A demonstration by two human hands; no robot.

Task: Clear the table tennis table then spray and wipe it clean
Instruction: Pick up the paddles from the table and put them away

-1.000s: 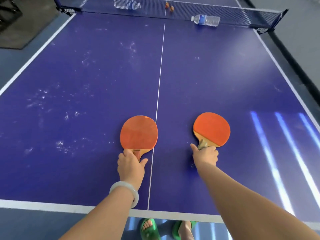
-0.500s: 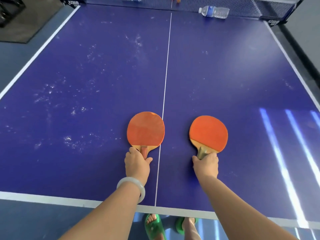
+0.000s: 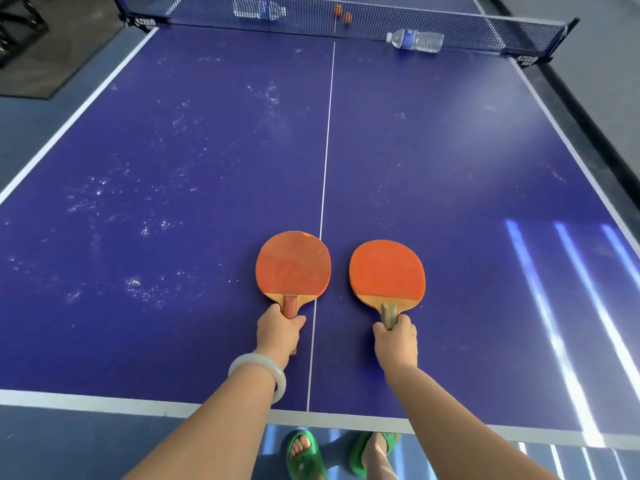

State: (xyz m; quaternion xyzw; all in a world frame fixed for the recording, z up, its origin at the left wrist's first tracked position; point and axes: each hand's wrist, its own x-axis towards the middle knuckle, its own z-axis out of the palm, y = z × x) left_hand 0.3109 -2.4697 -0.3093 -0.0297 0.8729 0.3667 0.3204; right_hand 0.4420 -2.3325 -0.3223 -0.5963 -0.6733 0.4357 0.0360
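Observation:
Two orange-faced paddles lie flat on the blue table tennis table, one on each side of the white centre line. My left hand grips the handle of the left paddle. My right hand grips the handle of the right paddle. The two blades sit close together, a narrow gap apart. White dusty smears mark the left half of the table.
A plastic water bottle lies on its side by the net on the right. Beyond the net lie another bottle and two orange balls. A dark mat covers the floor at far left.
Both hands have drawn the paddles closer together near the centre line; the right paddle slid left and its handle turned straighter toward me.

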